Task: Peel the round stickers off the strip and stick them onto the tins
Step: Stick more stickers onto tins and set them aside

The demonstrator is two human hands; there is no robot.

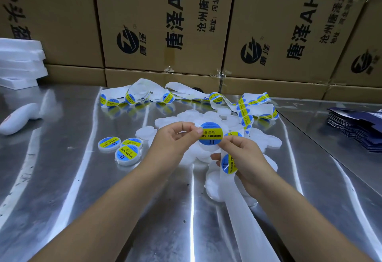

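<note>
Near the middle of the frame the left hand pinches the left edge of a round sticker between thumb and forefinger. The sticker is blue with a yellow band reading "SOLDERING PASTE", and its printed face is towards the camera. It is held over a heap of plain white tins, but whether it already touches a tin beneath it cannot be told. Just to the right and slightly lower, the right hand grips the strip with its fingers curled round it, and another sticker still on the backing shows just below the fingers. From that hand the bare translucent backing trails down to the bottom edge of the frame. The loaded part rises to the right of the held sticker and joins a loose tangle of strip lying across the far side of the steel desk, above centre. Three labelled tins sit close together on the desk left of the left hand, apart from the white heap. At the left edge lies a white moulded object, and white foam pieces are stacked in the upper left. A pile of flat dark blue cartons rests at the right edge. Printed cardboard boxes form a wall along the top of the frame.
</note>
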